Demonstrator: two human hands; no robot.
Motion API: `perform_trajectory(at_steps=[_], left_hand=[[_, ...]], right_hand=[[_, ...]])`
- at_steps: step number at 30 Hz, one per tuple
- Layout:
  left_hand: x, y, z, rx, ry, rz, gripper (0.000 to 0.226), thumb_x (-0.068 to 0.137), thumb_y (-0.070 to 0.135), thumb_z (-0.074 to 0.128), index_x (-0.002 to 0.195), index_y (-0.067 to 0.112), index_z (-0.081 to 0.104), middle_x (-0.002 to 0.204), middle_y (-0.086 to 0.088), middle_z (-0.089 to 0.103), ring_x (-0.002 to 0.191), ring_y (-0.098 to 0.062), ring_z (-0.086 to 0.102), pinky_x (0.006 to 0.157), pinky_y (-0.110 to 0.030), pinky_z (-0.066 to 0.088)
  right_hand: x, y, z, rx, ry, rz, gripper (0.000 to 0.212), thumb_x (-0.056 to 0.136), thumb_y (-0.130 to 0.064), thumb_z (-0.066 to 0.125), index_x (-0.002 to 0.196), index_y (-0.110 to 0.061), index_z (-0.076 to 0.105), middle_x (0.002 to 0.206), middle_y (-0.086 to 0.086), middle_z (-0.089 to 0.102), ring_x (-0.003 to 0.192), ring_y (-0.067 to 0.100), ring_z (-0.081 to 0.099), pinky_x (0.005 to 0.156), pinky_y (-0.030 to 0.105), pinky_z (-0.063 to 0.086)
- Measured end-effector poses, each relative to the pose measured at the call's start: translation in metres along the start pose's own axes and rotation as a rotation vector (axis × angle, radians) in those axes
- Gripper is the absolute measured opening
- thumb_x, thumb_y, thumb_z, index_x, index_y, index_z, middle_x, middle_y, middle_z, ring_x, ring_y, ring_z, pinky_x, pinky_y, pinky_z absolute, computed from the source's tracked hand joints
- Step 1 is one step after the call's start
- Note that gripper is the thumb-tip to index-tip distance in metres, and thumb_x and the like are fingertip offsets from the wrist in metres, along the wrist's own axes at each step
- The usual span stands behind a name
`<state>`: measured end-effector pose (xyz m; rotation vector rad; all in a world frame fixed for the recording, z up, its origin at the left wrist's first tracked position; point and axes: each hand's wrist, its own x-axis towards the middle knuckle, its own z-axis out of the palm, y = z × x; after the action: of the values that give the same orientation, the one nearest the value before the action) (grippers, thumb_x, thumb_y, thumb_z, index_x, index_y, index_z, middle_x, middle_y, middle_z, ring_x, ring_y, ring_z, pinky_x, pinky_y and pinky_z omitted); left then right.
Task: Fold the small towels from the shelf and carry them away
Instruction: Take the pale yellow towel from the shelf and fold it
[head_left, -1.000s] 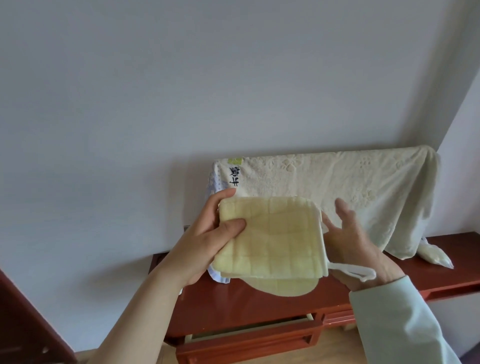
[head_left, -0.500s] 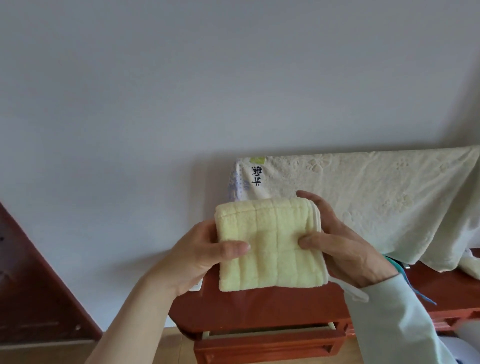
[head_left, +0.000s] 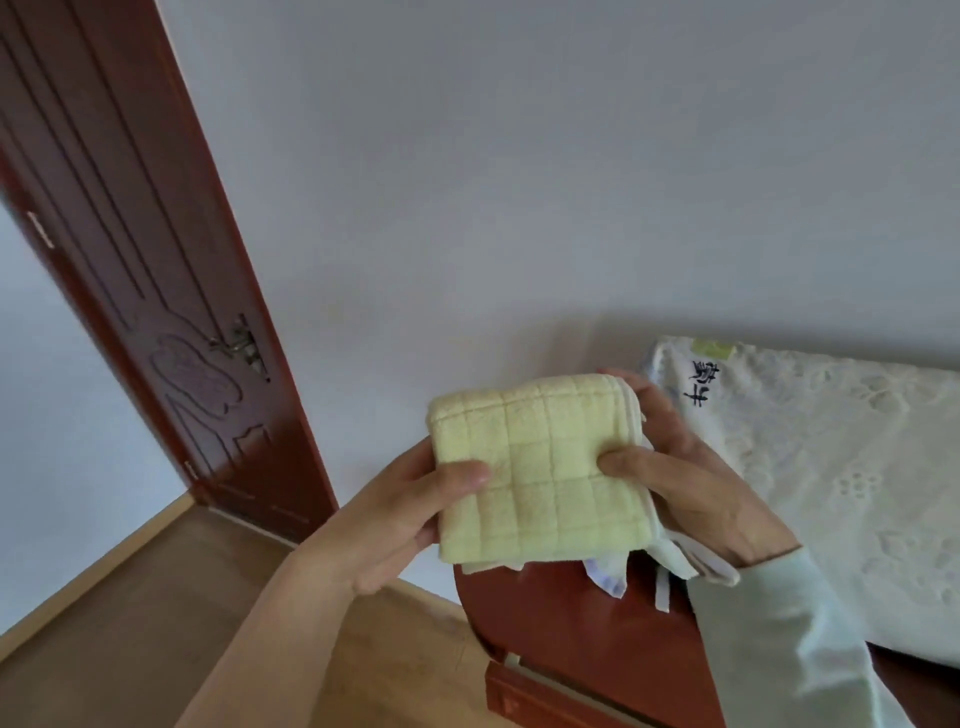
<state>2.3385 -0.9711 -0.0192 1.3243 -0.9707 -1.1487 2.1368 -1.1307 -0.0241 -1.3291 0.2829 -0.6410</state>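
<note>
We judge the yellow towel (head_left: 540, 467) light, soft, apt to unfold — left hand (head_left: 395, 519) pinching its 9 o'clock edge, right hand (head_left: 685, 483) 3 o'clock.

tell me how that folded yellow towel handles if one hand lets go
Probably floppy: loose white edges droop below the folded yellow towel. Likely light: the left hand and right hand hold it by pinches alone. Its plush weave should resist slipping.

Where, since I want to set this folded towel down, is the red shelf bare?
The red shelf is bare at its rounded left end, below the yellow towel that the left hand and right hand grip, up to the blue-printed cloth. Right of that it is crowded: the big cream towel hangs down there.
</note>
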Motion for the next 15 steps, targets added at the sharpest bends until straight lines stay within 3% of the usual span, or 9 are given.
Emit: perform_trajectory(at_steps=[5,8,12,15], left_hand=[[-0.040,-0.009,-0.024,-0.061,0.169,-0.008,0.049,0.088,0.034,0.060,0.135,0.020,0.058,0.127,-0.002,0.074,0.118,-0.021,0.070,0.086,-0.032,0.060],[-0.076,-0.014,-0.044,-0.116,0.291,0.014,0.048,0.081,0.031,0.071,0.128,0.022,0.064,0.124,-0.004,0.075,0.113,-0.024,0.073,0.084,-0.034,0.061],[-0.124,-0.018,-0.073,-0.133,0.412,0.040,0.041,0.082,0.013,0.065,0.123,0.020,0.065,0.115,-0.002,0.078,0.104,-0.020,0.076,0.077,-0.028,0.061],[-0.160,-0.024,-0.104,-0.117,0.559,0.059,0.048,0.080,0.013,0.070,0.127,0.017,0.063,0.119,-0.004,0.077,0.107,-0.022,0.075,0.079,-0.029,0.060]], right_hand=[[0.032,0.023,0.040,0.050,-0.154,0.017,0.072,0.075,0.005,0.063,0.136,-0.033,0.053,0.110,-0.005,0.069,0.097,0.016,0.070,0.079,0.035,0.058],[0.048,0.036,0.077,0.073,-0.259,0.060,0.073,0.074,0.005,0.063,0.135,-0.033,0.053,0.104,-0.005,0.072,0.092,0.016,0.072,0.074,0.032,0.059],[0.065,0.052,0.130,0.091,-0.383,0.121,0.074,0.072,0.004,0.065,0.133,-0.036,0.057,0.102,-0.004,0.075,0.090,0.019,0.074,0.072,0.033,0.061],[0.078,0.068,0.179,0.072,-0.456,0.173,0.069,0.074,-0.002,0.069,0.130,-0.042,0.061,0.108,-0.004,0.075,0.097,0.020,0.074,0.076,0.034,0.061]])
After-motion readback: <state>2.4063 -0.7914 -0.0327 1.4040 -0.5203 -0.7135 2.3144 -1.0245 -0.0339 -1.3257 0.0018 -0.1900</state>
